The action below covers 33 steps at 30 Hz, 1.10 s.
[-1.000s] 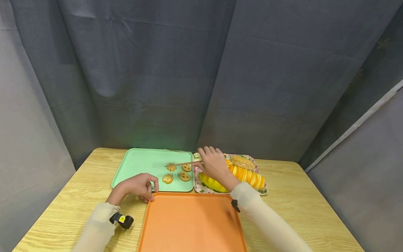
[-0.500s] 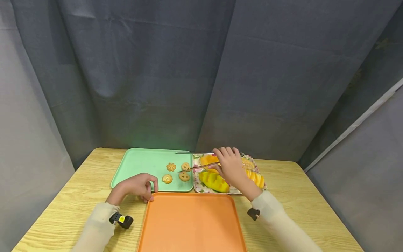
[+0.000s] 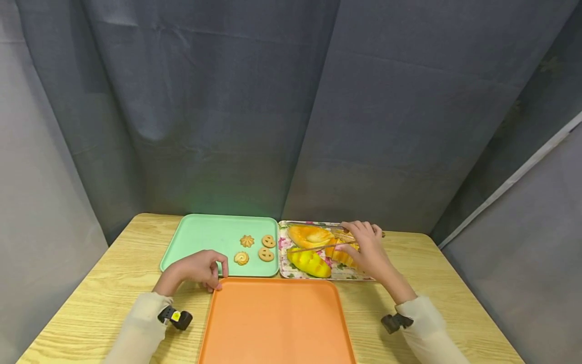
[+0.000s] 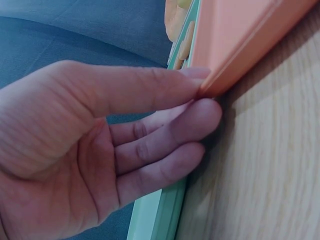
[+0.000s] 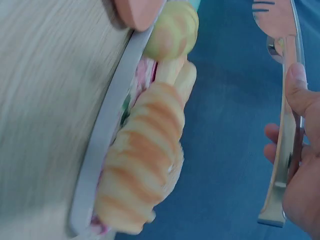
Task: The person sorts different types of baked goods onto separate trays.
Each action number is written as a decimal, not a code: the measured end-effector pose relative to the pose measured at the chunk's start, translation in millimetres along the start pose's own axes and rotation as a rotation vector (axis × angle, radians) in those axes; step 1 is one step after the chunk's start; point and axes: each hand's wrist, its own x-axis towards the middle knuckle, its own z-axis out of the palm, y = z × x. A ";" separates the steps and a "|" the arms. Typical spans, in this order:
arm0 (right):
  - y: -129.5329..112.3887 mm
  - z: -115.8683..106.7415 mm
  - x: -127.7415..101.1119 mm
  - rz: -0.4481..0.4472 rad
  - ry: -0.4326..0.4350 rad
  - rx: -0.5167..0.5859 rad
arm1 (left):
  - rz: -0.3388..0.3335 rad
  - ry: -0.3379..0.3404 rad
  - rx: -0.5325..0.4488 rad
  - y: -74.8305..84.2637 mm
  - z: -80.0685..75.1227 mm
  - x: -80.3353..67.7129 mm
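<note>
Orange tray: plain orange, no pattern.
Green tray: plain mint green.
Cookies: golden tan, four pieces; two round with darker dots, one flower form, one swirl.
Floral tray: white ground, pink flowers, green leaves.
Pastries: yellow and orange, ridged; in right wrist view pale stripes over orange-brown.
Tongs: silver metal.
Table: light wood grain.
Curtain: dull blue-grey.
Sleeves: cream.
</note>
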 end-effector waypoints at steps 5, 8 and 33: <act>22.6 -8.9 -15.2 0.023 0.002 0.104 | 0.010 -0.003 0.007 1.1 -1.0 0.4; 34.6 -13.5 -23.8 0.030 0.006 0.143 | 0.009 0.002 0.011 3.1 -1.6 0.2; 68.3 -44.6 -66.5 0.017 -0.100 0.136 | 0.025 -0.010 0.002 2.4 0.6 0.2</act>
